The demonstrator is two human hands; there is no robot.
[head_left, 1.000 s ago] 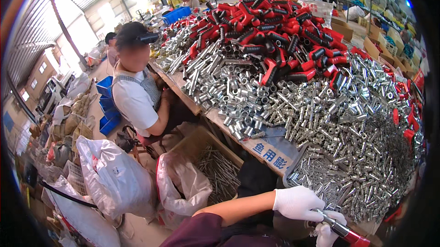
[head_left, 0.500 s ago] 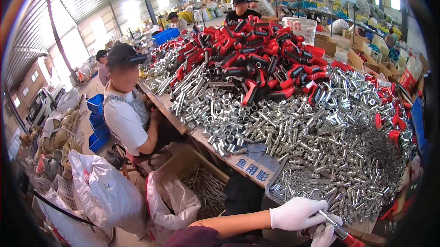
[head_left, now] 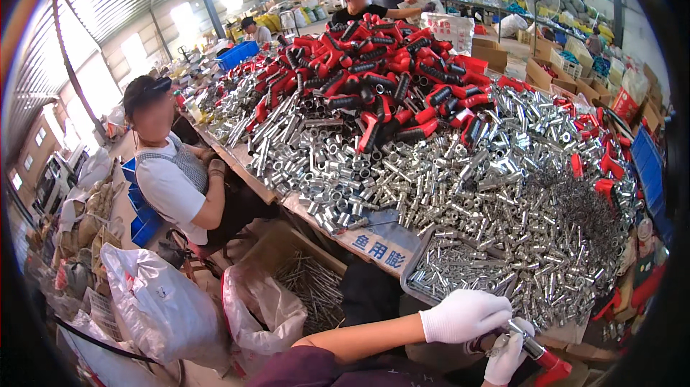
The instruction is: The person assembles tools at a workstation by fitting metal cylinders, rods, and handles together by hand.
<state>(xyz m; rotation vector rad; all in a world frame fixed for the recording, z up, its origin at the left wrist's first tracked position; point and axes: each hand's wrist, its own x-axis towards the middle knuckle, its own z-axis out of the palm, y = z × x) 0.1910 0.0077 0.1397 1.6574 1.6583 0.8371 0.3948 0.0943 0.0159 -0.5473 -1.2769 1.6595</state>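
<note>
My left hand (head_left: pixel 463 315), in a white glove, reaches from the lower edge across to the right and grips the metal end of a red-handled tool (head_left: pixel 540 355). My right hand (head_left: pixel 505 360), also gloved, is just below it at the bottom edge and closes on the same tool's silver head. Both hands are at the near edge of a grey tray (head_left: pixel 415 277) full of short silver metal tubes. Beyond it, a big heap of silver metal parts (head_left: pixel 402 164) covers the table, topped by a pile of red and black handles (head_left: pixel 381 78).
A person in a cap and apron (head_left: pixel 176 171) sits at the table's left side. A cardboard box of thin metal rods (head_left: pixel 309 283) and white plastic sacks (head_left: pixel 162 308) stand on the floor at lower left. More people (head_left: pixel 359 2) work at the far end. Boxes line the right.
The view has tilted down and left, so the table sits higher and closer. My two hands stay together on the red-handled tool, which has shifted slightly left.
</note>
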